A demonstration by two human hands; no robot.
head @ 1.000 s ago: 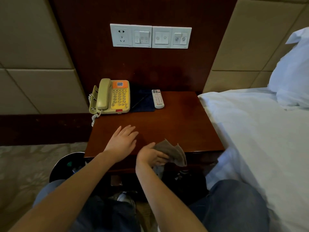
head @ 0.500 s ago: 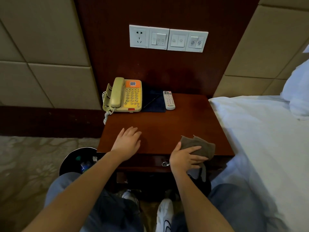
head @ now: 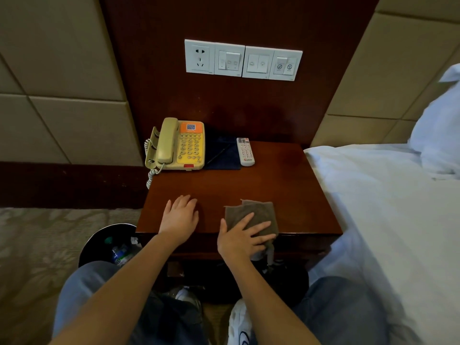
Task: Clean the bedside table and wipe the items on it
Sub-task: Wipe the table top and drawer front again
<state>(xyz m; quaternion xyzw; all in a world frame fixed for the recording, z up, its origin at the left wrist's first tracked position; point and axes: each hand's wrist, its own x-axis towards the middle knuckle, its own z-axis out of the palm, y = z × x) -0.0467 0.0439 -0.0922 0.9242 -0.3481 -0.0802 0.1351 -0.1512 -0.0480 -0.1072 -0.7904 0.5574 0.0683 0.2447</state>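
Fingers [head: 261, 227] of right hand [head: 240, 240] flat on cloth [head: 258, 209]

One wide-angle camera, worn on the head, looks forward and steeply down from just above and in front of the table [head: 286, 190], near enough that its top fills mid-frame. It faces the wall [head: 249, 108] with the switches [head: 244, 59]; the bed [head: 385, 232] runs down the right side. Straight lines bow toward the frame edges.

Bare worktop [head: 278, 180] lies open ahead of my hands, through the middle and right. The back left is blocked by the telephone [head: 178, 145], a dark mat [head: 224, 155] and the remote [head: 245, 151] side by side; the bed [head: 385, 207] hems the right edge.
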